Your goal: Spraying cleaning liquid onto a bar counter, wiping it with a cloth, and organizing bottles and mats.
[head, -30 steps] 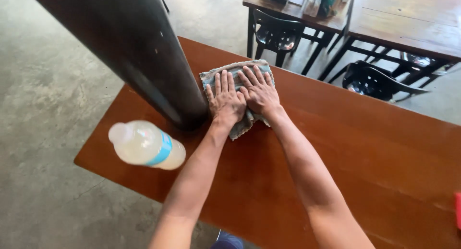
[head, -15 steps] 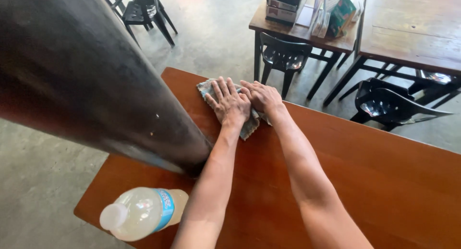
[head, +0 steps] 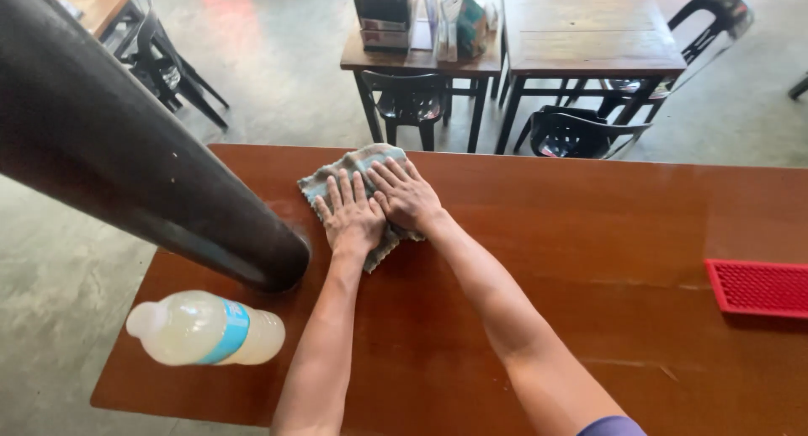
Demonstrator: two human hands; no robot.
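Fingers (head: 343,192) of both the left hand (head: 352,220) and right hand (head: 407,197) lie flat, pressing the grey cloth (head: 358,162) beneath them, now slid nearer the wooden table (head: 539,234)'s far edge, suggesting wiping continues

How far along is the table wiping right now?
Done: cannot tell; the tabletop shows no clear line between wiped and unwiped. In hand: left hand and right hand press flat on the grey cloth near the far edge, beside the dark post. Left: probably the area around the plastic bottle and red mat.
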